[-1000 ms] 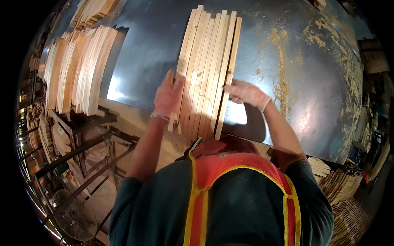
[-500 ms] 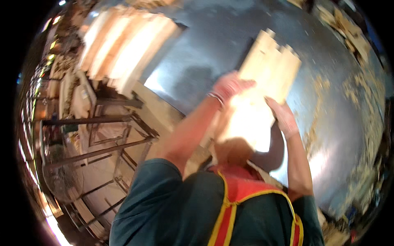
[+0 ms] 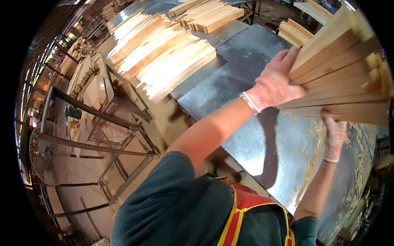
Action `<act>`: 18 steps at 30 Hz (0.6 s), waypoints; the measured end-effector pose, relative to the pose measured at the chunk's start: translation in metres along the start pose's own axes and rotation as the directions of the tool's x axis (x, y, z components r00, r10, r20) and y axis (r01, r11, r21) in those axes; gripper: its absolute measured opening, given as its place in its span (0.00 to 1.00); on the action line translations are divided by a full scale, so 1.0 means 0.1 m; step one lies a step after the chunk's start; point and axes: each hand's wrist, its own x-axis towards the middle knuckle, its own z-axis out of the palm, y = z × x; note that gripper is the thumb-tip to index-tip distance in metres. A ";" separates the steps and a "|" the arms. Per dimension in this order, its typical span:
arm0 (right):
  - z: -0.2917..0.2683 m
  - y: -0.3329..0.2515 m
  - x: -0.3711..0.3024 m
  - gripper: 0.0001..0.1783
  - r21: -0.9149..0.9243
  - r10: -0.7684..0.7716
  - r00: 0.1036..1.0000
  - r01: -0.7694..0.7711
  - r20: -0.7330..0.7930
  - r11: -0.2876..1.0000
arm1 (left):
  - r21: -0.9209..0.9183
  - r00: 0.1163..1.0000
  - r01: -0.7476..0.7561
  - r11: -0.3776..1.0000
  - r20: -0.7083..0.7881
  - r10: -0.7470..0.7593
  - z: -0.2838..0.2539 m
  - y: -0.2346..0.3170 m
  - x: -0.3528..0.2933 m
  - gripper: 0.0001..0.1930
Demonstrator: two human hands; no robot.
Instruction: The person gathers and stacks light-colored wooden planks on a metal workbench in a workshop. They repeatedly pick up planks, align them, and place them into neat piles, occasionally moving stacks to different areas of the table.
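Gripping a thick bundle of long, pale wooden slats (image 3: 334,78) near its left end with the left hand (image 3: 276,81), clad in a pinkish-red and white knit glove and spread against the wood. Clasping the bundle's lower edge with the right hand (image 3: 335,134), in a similar pale pink-and-white glove, partly covered by the slats; cannot tell how far round behind the wood. Holding the bundle up at the right of the view, tilted, above a broad counter of dark, shiny sheet metal (image 3: 230,86); blurred at the far right end. Scattered along the right part of the counter, in streaks of yellowish sawdust (image 3: 310,168).

Lying side by side at upper left, in a wide, brightly lit row of pale slats (image 3: 164,53), well apart from both hands; beyond, in a smaller stack of pale boards (image 3: 211,16). Standing at lower left, a dark metal tube frame (image 3: 98,146), with a round, wire-caged fan (image 3: 41,158) just behind. Wearing a dark green short-sleeved shirt (image 3: 164,201) under a red, yellow-edged harness (image 3: 252,199).
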 end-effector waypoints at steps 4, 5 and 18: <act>0.39 0.69 -0.61 0.40 -0.282 0.295 0.951 -0.258 0.096 0.924 | -0.209 0.955 0.184 0.961 0.271 -0.124 -0.07 -1.13 -0.91 0.45; 0.51 0.85 -0.81 0.40 -0.372 0.346 0.932 -0.284 0.112 0.884 | -0.558 0.825 0.559 0.613 0.451 -0.341 -0.11 -1.14 -1.08 0.38; 1.47 1.90 -1.60 0.38 -0.799 0.578 0.803 -0.250 0.145 0.548 | 0.617 0.472 -0.286 0.733 0.757 -0.453 -0.87 -2.27 -2.05 0.26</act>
